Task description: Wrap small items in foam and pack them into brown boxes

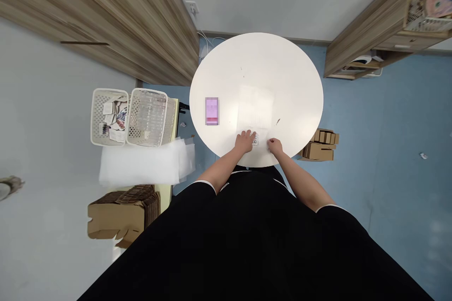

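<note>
At the near edge of the round white table (300, 94), there was the small clear pack (254, 141), lying on the close end of a thin white sheet (254, 108), right in front of the person! The left hand (244, 141) was on it from the side, fingers spread and apart, the tips touching down rather than wrapping around. And over on the other side, the right hand (274, 146) had its fingers curled together just at the sheet's right border; whether they were clamped on that border, you could not tell from here. Now, the sheet looked a featherweight: soft, floppy, probably quick to crease or slide on that glossy top, so a light pinch at a corner or along the border seemed the hold to take. The pack was another matter! Light too, by the look of it, but stiffer, likely smooth and slippery, perhaps easily cracked; its two side edges looked the safe grip, with no hard press in the middle, where small roundish bits showed.
</note>
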{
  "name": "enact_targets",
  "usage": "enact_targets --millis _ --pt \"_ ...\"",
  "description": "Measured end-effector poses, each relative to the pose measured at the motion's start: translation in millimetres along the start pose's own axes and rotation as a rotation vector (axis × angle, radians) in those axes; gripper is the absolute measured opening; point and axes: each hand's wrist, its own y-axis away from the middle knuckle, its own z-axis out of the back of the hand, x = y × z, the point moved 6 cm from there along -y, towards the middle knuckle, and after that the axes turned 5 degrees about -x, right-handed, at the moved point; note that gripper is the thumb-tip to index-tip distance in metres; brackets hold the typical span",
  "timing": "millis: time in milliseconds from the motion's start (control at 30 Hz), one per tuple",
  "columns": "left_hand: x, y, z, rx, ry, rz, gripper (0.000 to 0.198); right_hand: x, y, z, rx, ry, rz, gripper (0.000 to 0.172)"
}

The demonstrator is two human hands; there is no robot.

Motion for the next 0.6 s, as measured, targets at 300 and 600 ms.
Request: enact_targets --millis 300,600 --pt "-1.1 1.1 -5.4 -0.011 -0.023 0.008 0.082 -0.9 1.4 -0.1 -0.005 -0.01 -0.032 0.022" --pt "2.0 0.6 -6.7 -0.009 0.082 0.016 0.083 -0.4 1.0 0.5 0.0 0.015 -0.012 0.025"
